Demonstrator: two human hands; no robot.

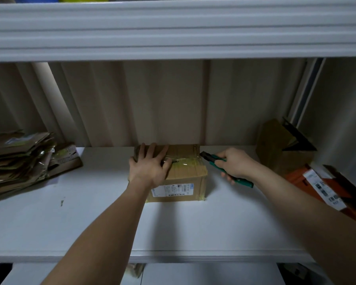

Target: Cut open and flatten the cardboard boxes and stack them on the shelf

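The box [179,171] sits mid-shelf [234,223]. The left hand [150,167] presses flat on it; the right hand [233,163], at 3 o'clock, grips the cutter [218,160]. Better to cut shallow along the tape [188,162], away from the fingers [152,150].

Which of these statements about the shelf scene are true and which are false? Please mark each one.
1. The left hand lies flat on top of the taped brown cardboard box. True.
2. The right hand holds a red pair of scissors. False: it grips a green utility knife.
3. The knife blade is at the right end of the box. True.
4. The pile of flattened cardboard lies on the right. False: it lies on the left of the white shelf.
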